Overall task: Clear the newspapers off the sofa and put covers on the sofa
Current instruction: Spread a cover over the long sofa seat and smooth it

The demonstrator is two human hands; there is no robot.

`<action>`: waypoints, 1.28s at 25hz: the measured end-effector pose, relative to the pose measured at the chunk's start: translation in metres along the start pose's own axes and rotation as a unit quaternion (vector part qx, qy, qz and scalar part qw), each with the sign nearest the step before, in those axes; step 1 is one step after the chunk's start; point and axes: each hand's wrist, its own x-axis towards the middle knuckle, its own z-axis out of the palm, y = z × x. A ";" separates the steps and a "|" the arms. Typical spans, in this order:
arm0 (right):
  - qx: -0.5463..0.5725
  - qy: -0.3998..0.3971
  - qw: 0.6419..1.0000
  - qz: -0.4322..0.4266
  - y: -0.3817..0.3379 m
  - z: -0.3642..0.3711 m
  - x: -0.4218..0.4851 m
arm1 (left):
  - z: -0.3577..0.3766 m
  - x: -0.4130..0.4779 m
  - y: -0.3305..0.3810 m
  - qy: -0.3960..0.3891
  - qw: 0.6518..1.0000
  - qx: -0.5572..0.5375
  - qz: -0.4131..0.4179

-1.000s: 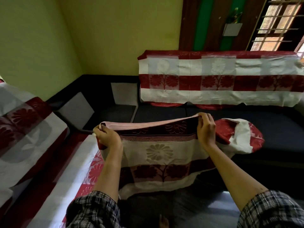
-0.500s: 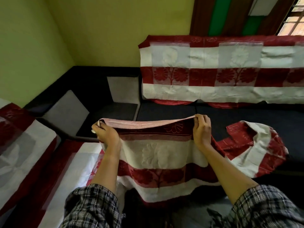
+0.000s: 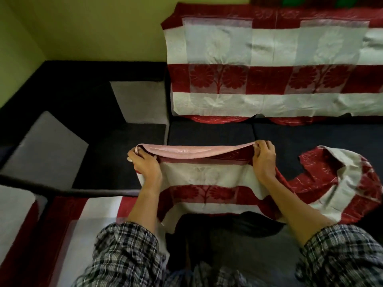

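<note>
Sofa [image 3: 207,133]: dark corner unit, far seat cushions bare; no newspapers in view.

Backrest cover [image 3: 269,79]: red-and-white floral, draped flat over the far backrest.

Second cover [image 3: 207,179]: same pattern, held over the seat, top hem stretched between both hands, right end bunched on the cushion.

Left hand [image 3: 145,164] grips the hem's left corner; right hand [image 3: 264,160] pinches the hem further along.

Recommendation: keep the hem taut and level, free the bunched end, then square it to the seat's rear seam.
</note>
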 end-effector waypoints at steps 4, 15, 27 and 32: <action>-0.013 -0.006 0.999 0.043 0.003 0.044 0.039 | 0.043 0.037 -0.006 -0.045 0.999 -0.002 -0.024; -0.031 -0.079 0.985 0.151 0.046 0.155 0.180 | 0.188 0.129 -0.027 -0.041 0.991 0.123 -0.028; -0.028 -0.095 0.968 0.231 0.133 0.306 0.259 | 0.330 0.217 -0.128 -0.013 0.982 0.173 -0.078; -0.036 -0.047 0.976 0.211 0.170 0.355 0.282 | 0.377 0.245 -0.157 -0.004 0.986 0.159 -0.045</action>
